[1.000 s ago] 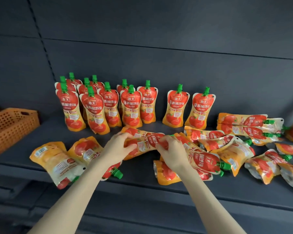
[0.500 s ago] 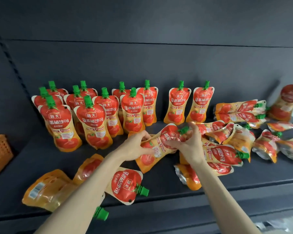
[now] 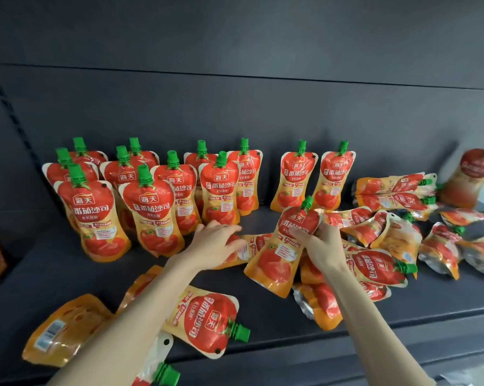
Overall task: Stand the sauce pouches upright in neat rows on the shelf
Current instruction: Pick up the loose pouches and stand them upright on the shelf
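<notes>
Now the tomato sauce pouch [image 3: 284, 246] is no longer flat in the heap [image 3: 380, 263], as it is a second ago, nor slanted between both hands, as half a second ago. It is nearly upright, green spout uppermost, leaning a little to the right. The right hand [image 3: 323, 246] alone carries it. Its fingers [image 3: 300, 232] curl round the red upper part just under the spout, and the orange base sits at or just above the shelf [image 3: 68, 277]; I cannot tell whether it touches.

The left hand [image 3: 215, 240] has let go. It rests with fingers fairly straight and spread on a lying pouch [image 3: 253, 243] just left of the held one, right in front of the standing pouches [image 3: 219, 190].

So the pick-up seems done and the setting-down is in hand. The bare stretch in front of the back pair [image 3: 293, 185] looks like the likely spot, and the left hand appears ready to take the next pouch. The task is far from over: the heap at the right and the front-edge pouches [image 3: 207, 321] all lie flat. The soft base may slump unless it is spread before release.
</notes>
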Demonstrator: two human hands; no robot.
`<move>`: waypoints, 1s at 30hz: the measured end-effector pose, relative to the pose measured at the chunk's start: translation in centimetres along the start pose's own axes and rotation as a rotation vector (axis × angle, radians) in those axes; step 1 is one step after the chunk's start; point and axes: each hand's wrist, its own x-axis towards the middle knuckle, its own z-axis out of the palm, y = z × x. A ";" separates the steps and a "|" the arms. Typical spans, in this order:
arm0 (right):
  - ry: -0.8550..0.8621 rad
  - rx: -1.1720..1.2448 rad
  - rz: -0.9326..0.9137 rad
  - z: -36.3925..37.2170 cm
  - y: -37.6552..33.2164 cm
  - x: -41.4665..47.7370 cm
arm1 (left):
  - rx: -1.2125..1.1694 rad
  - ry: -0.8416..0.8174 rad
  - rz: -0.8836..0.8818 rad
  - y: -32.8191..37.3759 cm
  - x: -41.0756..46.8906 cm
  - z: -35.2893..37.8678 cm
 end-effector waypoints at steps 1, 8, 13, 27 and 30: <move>-0.002 0.001 0.016 0.0 0.2 -0.1 | 0.034 -0.027 -0.003 0.1 0.0 0.0; -0.016 0.080 0.026 0.1 0.3 -0.4 | 0.003 -0.068 -0.004 0.4 0.1 -1.1; -0.061 0.245 -0.027 0.0 -0.6 -1.1 | -0.332 0.201 -0.037 0.2 -2.3 -1.6; -0.290 0.184 -0.261 4.1 -2.5 4.2 | -0.919 0.452 -0.226 -1.5 -3.0 -0.8; -0.342 0.179 -0.240 3.8 -2.1 4.8 | -0.887 0.425 -0.228 -1.5 -2.9 -0.8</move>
